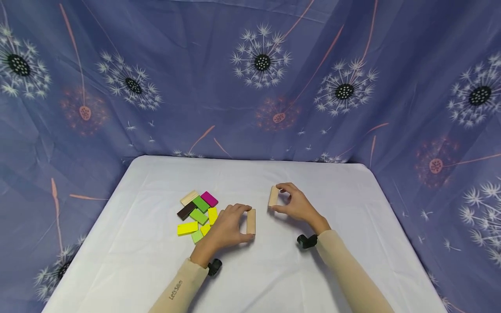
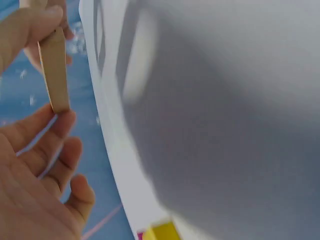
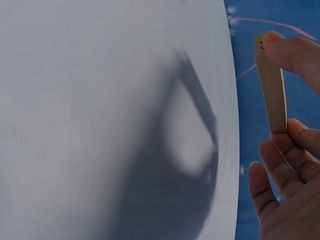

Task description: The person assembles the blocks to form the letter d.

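Note:
My left hand [image 1: 230, 226] pinches a plain wooden block [image 1: 251, 221] by its two ends, thumb at one end and fingertips at the other. The left wrist view shows that same wooden block [image 2: 55, 72] lifted off the table. Farther back and to the right, my right hand [image 1: 296, 203] pinches a second plain wooden block [image 1: 273, 196] in the same way. Small dark marks show near the thumb on this wooden block [image 3: 271, 85] in the right wrist view. A gap separates the two blocks.
Left of my left hand lies a loose group of blocks: several yellow [image 1: 188, 228] and green [image 1: 201, 203] ones, a dark brown one [image 1: 186, 211], a magenta one [image 1: 209, 199] and a plain wooden one [image 1: 189, 198]. A white cloth [image 1: 129, 269] covers the table; a blue patterned curtain [image 1: 188, 78] hangs behind.

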### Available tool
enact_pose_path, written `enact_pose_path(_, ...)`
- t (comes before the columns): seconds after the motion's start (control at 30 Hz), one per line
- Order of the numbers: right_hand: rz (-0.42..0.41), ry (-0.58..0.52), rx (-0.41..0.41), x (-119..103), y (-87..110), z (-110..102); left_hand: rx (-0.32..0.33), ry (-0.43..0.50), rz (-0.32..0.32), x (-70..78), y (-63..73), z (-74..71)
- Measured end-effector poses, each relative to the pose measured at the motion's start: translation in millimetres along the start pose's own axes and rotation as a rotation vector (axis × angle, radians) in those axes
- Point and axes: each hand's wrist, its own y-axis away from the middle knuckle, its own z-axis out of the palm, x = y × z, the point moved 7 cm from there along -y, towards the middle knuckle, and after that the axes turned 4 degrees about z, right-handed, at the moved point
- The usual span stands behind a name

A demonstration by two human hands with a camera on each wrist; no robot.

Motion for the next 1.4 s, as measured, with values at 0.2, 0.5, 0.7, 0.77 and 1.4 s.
enact_pose_path(0.2, 0.027, 0.008, 0.021, 9.1, -0.5, -8.2, -0.005, 0.023, -0.022, 13.1, -12.4, 23.2)
enact_pose_path(0.5, 0.035, -0.019, 0.063, 16.5, -2.8, -19.9, -0.038, 0.009, -0.075, 20.7, -28.7, 46.1)
enact_pose_path(0.7, 0.046, -0.054, 0.059, 16.2, -3.8, -23.6, -0.066, -0.004, -0.106, 21.6, -33.9, 59.8)
enact_pose_path(0.77, 0.048, -0.056, 0.062, 14.9, -4.8, -25.5, -0.067, 0.008, -0.116, 21.7, -34.7, 61.8)
enact_pose_path(1.4, 0.074, -0.057, -0.051, 13.6, -21.9, -9.1, 0.021, 0.15, -0.142, 18.9, -28.6, 59.1)
